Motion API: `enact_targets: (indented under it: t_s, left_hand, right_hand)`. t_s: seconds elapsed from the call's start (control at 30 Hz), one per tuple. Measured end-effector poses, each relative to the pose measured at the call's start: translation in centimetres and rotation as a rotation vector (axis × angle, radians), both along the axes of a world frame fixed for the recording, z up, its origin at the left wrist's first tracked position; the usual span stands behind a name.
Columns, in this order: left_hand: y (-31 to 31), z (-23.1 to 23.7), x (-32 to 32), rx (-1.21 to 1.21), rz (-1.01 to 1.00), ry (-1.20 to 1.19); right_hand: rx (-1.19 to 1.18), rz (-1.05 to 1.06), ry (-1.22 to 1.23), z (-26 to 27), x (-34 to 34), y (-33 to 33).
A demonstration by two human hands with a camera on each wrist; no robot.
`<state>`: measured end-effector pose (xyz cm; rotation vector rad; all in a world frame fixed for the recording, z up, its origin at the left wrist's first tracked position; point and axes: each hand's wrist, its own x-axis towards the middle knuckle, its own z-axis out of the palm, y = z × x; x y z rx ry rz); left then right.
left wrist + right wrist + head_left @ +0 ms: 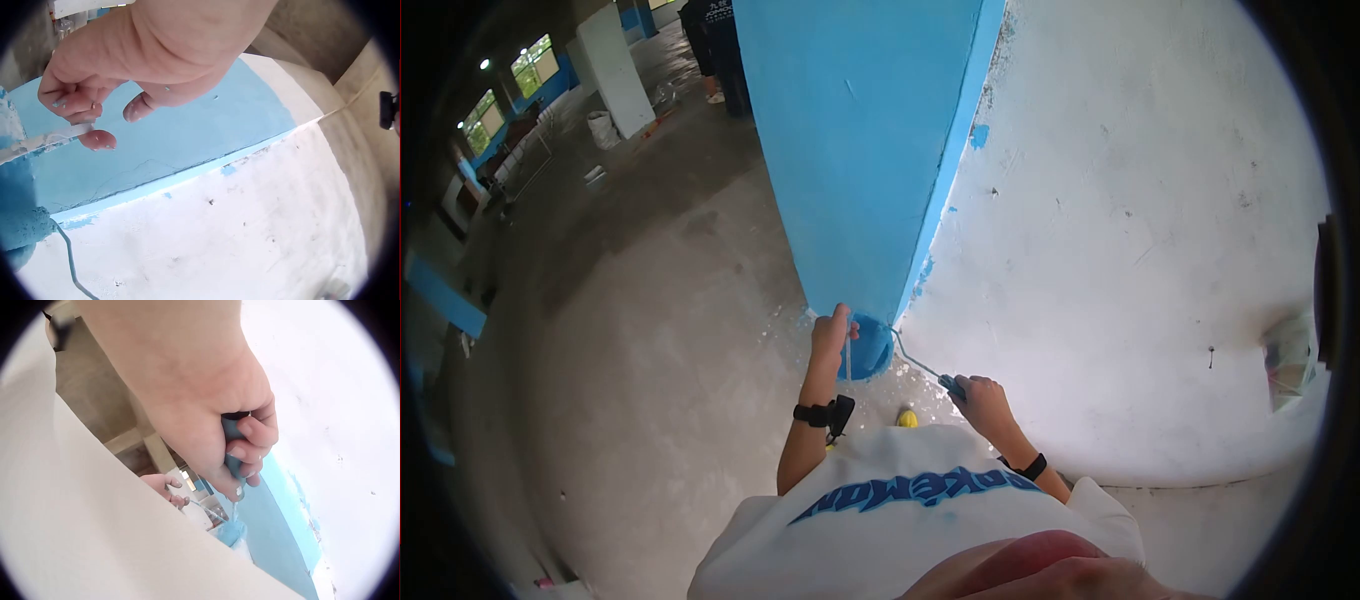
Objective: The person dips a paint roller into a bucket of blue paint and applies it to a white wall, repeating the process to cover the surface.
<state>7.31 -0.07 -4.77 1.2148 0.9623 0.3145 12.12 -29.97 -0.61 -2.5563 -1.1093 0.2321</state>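
My left hand (832, 332) holds a paint bucket (878, 350) by its pale, paint-spotted handle (56, 139), fingers hooked round it. Blue paint coats the bucket's inside. In my right hand (983, 402) is a paint roller, its blue-grey grip (232, 440) wrapped by my curled fingers. A bent wire frame (915, 360) runs from the grip to the bucket. The blue-coated roller head (28, 228) shows at the bucket in the left wrist view; its far end is cut off there. Small paint specks dot my left fingers.
Ahead rises a blue-painted pillar (850, 150), meeting a white wall (1120, 250) on the right with blue smears along the joint. A concrete floor (650, 350) spreads left. Farther back are another person (718, 45), a white column (615, 70) and a white sack (603, 130).
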Motion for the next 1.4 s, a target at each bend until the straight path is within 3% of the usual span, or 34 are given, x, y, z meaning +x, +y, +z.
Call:
enact_targets:
  t_s: [0.57, 0.8, 0.87, 1.0, 1.3, 1.4]
  left_hand:
    - [2.7, -3.3, -2.4, 0.001, 0.022, 0.017]
    - [4.2, -2.1, -4.8, -0.029, 0.087, 0.044]
    - [5.3, -2.1, -5.8, 0.009, 0.035, 0.039]
    - [7.3, -0.4, -8.2, -0.011, 0.145, 0.013]
    - [14.0, 2.7, -14.0, 0.138, 0.164, 0.048]
    - [17.2, 3.3, -15.7, 0.148, 0.232, 0.054]
  right_hand:
    - [-0.065, -0.036, 0.107, -0.8, -2.3, 2.1]
    - [-0.041, -0.025, 0.102, -0.6, -3.4, 4.1]
    - [-0.016, 0.035, 0.045, -0.5, -3.7, 5.2]
    - [-0.019, 0.076, 0.039, 0.3, -5.3, 8.4]
    - [0.006, 0.181, 0.13, 0.8, -8.8, 17.6]
    - [0.052, 0.231, 0.055, 0.4, -9.8, 20.9]
